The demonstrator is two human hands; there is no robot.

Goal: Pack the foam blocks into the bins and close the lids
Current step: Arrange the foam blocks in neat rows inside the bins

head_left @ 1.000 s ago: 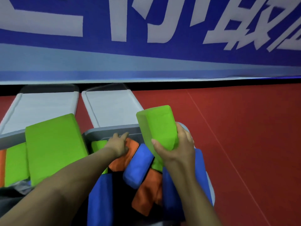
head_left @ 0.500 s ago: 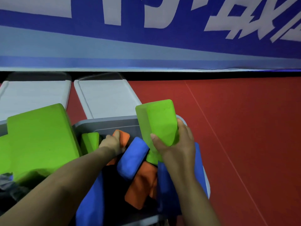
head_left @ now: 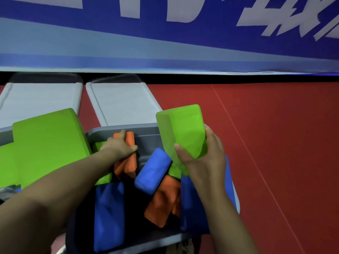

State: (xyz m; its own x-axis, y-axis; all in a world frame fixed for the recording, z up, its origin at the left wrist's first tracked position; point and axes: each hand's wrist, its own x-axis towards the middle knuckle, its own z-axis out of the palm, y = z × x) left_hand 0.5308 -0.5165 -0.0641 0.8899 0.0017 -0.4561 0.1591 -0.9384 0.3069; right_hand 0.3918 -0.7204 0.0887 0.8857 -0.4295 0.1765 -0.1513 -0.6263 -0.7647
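Note:
A grey bin (head_left: 146, 133) stands in front of me, crowded with blue, orange and green foam blocks. My right hand (head_left: 203, 162) grips a green foam block (head_left: 183, 131), held upright over the bin's right side. My left hand (head_left: 119, 146) reaches into the bin's far left corner and grips an orange block (head_left: 129, 154). A blue block (head_left: 152, 171) lies tilted between my hands. Another orange block (head_left: 163, 200) and a blue one (head_left: 108, 213) lie deeper in the bin.
The bin's grey lid (head_left: 121, 103) lies open behind it. A second bin at the left carries a large green block (head_left: 47, 143), with its own open lid (head_left: 40, 101) behind. Red floor (head_left: 275, 143) stretches right; a blue banner wall (head_left: 165, 43) closes the back.
My left hand has closed around the orange block and lifted it toward the bin's far wall. The green block in my right hand has hardly shifted.

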